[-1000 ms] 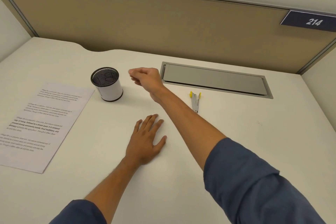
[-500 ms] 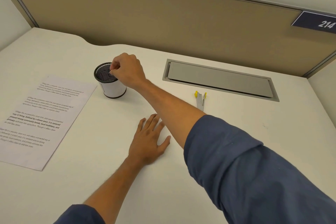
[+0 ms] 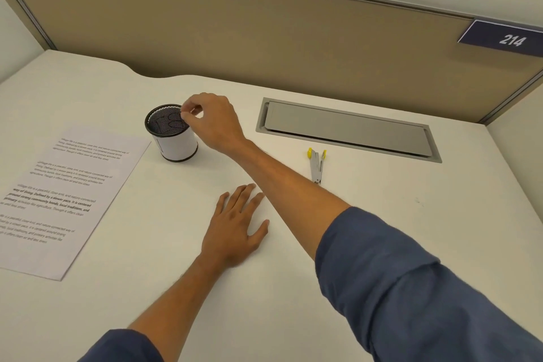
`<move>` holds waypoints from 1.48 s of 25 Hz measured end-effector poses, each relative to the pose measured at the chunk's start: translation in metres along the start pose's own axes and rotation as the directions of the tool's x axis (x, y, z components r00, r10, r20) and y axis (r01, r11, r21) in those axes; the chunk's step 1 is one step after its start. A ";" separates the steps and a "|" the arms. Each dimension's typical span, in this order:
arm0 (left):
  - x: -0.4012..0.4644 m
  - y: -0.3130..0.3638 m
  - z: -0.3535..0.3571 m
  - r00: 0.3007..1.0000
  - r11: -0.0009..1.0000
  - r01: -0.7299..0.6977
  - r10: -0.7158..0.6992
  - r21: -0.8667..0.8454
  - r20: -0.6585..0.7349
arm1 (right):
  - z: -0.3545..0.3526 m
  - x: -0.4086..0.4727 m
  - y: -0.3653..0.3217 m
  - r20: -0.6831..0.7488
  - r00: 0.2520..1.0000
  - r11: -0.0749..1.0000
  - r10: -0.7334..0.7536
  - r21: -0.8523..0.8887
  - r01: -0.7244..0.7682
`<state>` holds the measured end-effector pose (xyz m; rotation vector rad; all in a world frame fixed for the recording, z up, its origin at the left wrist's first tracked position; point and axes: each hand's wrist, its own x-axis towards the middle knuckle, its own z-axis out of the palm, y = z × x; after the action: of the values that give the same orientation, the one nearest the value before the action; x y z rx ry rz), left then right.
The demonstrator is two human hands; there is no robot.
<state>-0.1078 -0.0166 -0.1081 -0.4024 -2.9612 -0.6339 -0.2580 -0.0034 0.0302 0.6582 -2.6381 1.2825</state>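
**Right hand poised over the cup's mouth**

At the far left a printed sheet [image 3: 67, 200] lies flat on the desk [image 3: 382, 229], just beside the cup but not touching it.

Next comes the mesh cup [image 3: 176, 141]. It stands upright, long axis vertical, mouth open to the ceiling. It has a black mesh wall, a black rim and a white band wrapped round its outside. A few dark looped shapes lie on its bottom, too small for me to name.

My right hand [image 3: 214, 123] hovers over the cup's right rim with the arm reaching in from the lower right. The fingers are curled, and the forefinger and thumb fingertips [image 3: 184, 115] are drawn close like a pinch. I cannot tell whether anything small sits between them. The mouth lies straight below and slightly left of those tips, so I judge that any drop or dip goes down and a touch leftward.

My left hand [image 3: 235, 229] rests flat on the desk with its fingers straight, well apart from the cup, so the right hand is by far the nearer.

Further right lies a metal tool with yellow tips [image 3: 316, 164], then a grey hatch [image 3: 346, 129] set into the desk. A number plate [image 3: 505, 38] hangs on the partition.
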 end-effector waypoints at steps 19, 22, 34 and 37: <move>0.000 -0.001 -0.001 0.999 0.999 -0.022 0.023 0.037 -0.048 | -0.202 -0.272 0.210 -0.266 0.793 0.535 0.548 -0.617 -0.577; 0.000 0.000 -0.002 0.999 0.999 -0.022 0.024 0.035 -0.046 | -0.213 -0.281 0.222 -0.233 0.750 0.472 0.619 -0.652 -0.593; 0.001 -0.001 -0.002 0.999 0.999 -0.025 0.026 0.021 -0.046 | -0.240 -0.306 0.234 -0.346 0.727 0.431 0.593 -0.626 -0.649; 0.001 0.000 -0.002 0.999 0.999 -0.025 0.026 0.024 -0.046 | -0.241 -0.314 0.233 -0.362 0.660 0.380 0.659 -0.596 -0.707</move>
<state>-0.1083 -0.0178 -0.1063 -0.4167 -2.9126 -0.5964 -0.0958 0.4116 -0.0811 -0.6885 -3.0771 0.1892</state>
